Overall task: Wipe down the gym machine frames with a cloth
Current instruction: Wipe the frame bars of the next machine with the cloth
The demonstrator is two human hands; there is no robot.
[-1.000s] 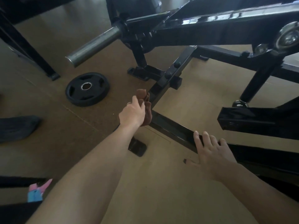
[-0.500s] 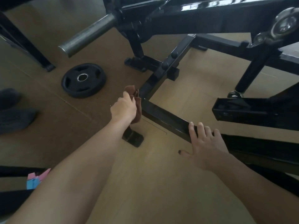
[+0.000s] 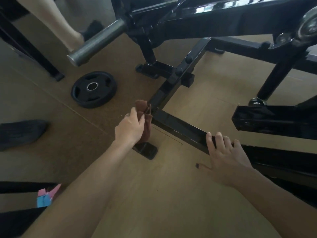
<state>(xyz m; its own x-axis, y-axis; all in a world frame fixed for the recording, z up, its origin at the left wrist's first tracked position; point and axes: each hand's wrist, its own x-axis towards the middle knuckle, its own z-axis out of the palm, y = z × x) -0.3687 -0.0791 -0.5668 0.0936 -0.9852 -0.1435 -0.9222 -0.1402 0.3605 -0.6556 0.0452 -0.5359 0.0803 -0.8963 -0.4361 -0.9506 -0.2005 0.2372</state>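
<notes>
A black gym machine frame (image 3: 178,126) lies low over the floor, with a floor bar meeting a second bar at a corner. My left hand (image 3: 129,128) grips a bunched brown cloth (image 3: 144,115) and holds it against that corner joint. My right hand (image 3: 226,158) rests on the floor bar further right, fingers straight and spread over its top edge, thumb on the floor.
A black weight plate (image 3: 94,89) lies flat on the floor to the left. A steel sleeve bar (image 3: 97,42) juts out above it. Another person's leg (image 3: 51,18) stands at the back left, a dark shoe (image 3: 20,133) at the left edge. A black foot pad (image 3: 145,150) sits under my left wrist.
The view has shifted, so the frame and plate sit lower in the picture, and a leg shows at the back left. My left hand stays at the corner joint; my right hand stays on the bar.
</notes>
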